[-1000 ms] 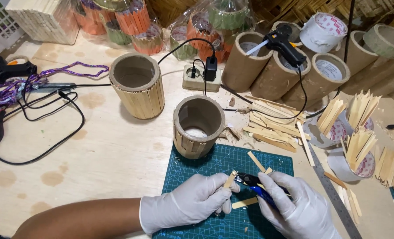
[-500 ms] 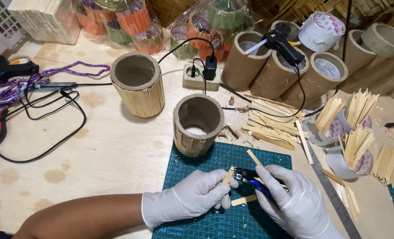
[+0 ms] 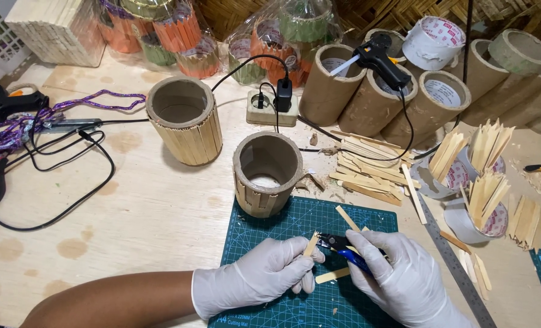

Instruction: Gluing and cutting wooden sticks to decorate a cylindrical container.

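Observation:
Both hands wear white gloves over a green cutting mat (image 3: 294, 218). My left hand (image 3: 258, 276) pinches a short wooden stick (image 3: 311, 243) upright. My right hand (image 3: 398, 282) grips small blue-handled cutters (image 3: 342, 249), whose black jaws sit against the stick's upper end. Another stick piece (image 3: 332, 276) lies on the mat between the hands. Just beyond the mat's far edge stands a cardboard tube (image 3: 268, 174) partly clad with sticks.
A stick-covered tube (image 3: 183, 119) stands at left. Loose sticks (image 3: 367, 167), a steel ruler (image 3: 455, 264), cups of sticks (image 3: 486, 200), a glue gun (image 3: 380, 61) on bare tubes, a power strip (image 3: 272, 108) and black cables (image 3: 51, 182) surround the mat.
Both hands have stayed over the mat; the cutters' jaws have closed in on the stick's tip. The view shifted slightly.

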